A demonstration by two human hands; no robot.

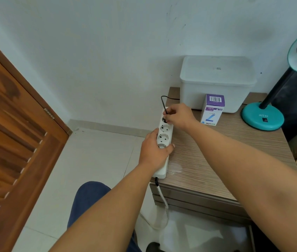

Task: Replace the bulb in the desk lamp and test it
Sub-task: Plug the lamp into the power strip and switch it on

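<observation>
Head view: the teal desk lamp [264,119] sits at 3 o'clock on the wood-grain surface [216,153], round base flat, black neck leaning up to a ring-shaped head. The right hand [179,115] pinches the black plug [165,119] at the far socket of the white power strip [164,140]; the left hand [156,151] is clamped around the strip's middle. Lidded white tub [216,82] at 1 o'clock, contents hidden, purple bulb box [212,110] just in front of it.

The power strip [163,142] is lying along the table's [216,160] left edge, the bulb box [212,111] sitting before the plastic container [216,80], the lamp [264,119] standing right.
</observation>
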